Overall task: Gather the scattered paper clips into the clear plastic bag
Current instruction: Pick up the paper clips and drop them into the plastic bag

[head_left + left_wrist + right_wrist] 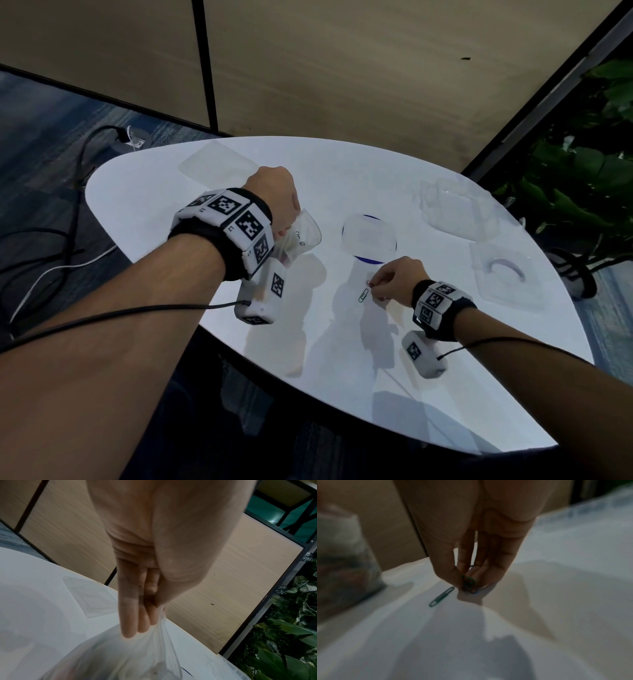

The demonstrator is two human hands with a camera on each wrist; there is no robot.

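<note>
My left hand (274, 202) holds the clear plastic bag (301, 238) by its gathered top above the white table (342, 178); in the left wrist view the fingers (135, 609) pinch the bag (128, 655), which has some clips inside. My right hand (394, 279) is down at the table, its fingertips pinching a red paper clip (369, 283). The right wrist view shows clips (468, 582) bunched between the fingertips. A green paper clip (363, 295) lies flat on the table just left of that hand, also seen as a green clip (441, 597).
A clear lidded box over a blue ring (369, 238) sits behind my right hand. Clear plastic containers (455, 209) and a tray (503, 274) stand at the right. A flat clear bag (219, 164) lies far left. Plants (582, 178) border the right side.
</note>
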